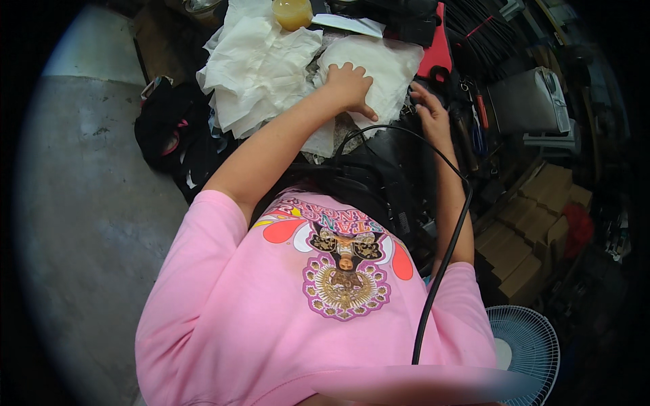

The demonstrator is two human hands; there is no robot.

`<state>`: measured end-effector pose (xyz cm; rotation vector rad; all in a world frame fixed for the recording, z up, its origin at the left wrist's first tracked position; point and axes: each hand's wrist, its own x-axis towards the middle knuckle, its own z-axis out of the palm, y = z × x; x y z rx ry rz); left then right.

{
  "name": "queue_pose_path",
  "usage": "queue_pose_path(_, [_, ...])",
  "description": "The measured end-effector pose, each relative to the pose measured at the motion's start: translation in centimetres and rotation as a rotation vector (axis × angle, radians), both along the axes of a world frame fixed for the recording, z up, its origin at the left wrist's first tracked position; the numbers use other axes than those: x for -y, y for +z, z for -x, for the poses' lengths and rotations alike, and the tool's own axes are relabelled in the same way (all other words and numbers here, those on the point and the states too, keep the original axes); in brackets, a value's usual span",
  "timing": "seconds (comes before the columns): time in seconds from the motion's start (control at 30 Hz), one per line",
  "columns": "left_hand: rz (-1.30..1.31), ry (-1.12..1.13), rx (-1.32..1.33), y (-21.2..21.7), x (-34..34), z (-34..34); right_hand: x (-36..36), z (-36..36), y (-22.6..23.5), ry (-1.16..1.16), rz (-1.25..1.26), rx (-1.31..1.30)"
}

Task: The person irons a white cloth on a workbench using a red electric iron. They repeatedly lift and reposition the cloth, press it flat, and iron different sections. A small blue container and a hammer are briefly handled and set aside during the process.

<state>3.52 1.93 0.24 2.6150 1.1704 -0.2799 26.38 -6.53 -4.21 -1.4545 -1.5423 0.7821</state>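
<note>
My left hand [349,88] lies with spread fingers on a stack of thin white sheets [389,68], paper or cloth, I cannot tell which. The thumb points toward the stack's near edge. Beside the stack's right edge is my right hand [433,118], its fingers apart and slightly bent, with nothing visible in them. To the left sits a larger, crumpled pile of similar white sheets [261,74]. A black cable [443,152] loops up from my body and passes just in front of both hands.
At the back stands a round container of yellowish content [292,13], beside a flat white piece [349,25]. A red object [433,51] and red-handled tool [482,111] lie right. Cardboard boxes [525,223] and a fan [525,345] are lower right; a black bag-like bundle [166,128] hangs left.
</note>
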Motion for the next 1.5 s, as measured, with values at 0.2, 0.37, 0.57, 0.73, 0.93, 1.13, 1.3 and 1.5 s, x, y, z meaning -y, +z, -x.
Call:
queue_pose_path(0.2, [-0.027,-0.045,0.024,0.2,-0.1,-0.2,-2.7,2.2,-1.7,-0.176,-0.135,0.594])
queue_pose_path(0.37, [-0.003,-0.067,0.006,0.0,-0.1,-0.1,-4.6,3.8,-3.8,-0.265,0.032,0.881])
queue_pose_path(0.57, [-0.04,-0.107,0.016,-0.4,-0.2,0.5,-5.1,4.6,-4.8,-0.352,0.045,0.95])
queue_pose_path(0.73, [0.016,-0.154,0.024,-0.3,-1.3,1.2,-5.7,3.8,-4.4,-0.322,0.119,0.968])
queue_pose_path(0.93, [0.168,0.01,0.235,-0.9,-5.2,1.0,-4.2,2.0,-4.5,-0.251,0.003,0.747])
queue_pose_path(1.13, [-0.054,-0.034,0.346,-3.1,-4.1,-1.9,-4.5,1.5,-4.9,-0.269,0.052,0.57])
queue_pose_path(1.3, [-0.111,-0.096,0.14,-2.7,-3.5,-2.5,-4.5,0.8,-4.7,-0.294,0.065,0.458])
queue_pose_path(1.5, [-0.148,-0.097,0.371,-3.9,-3.6,-3.2,-3.6,1.5,-5.2,-0.241,0.021,0.819])
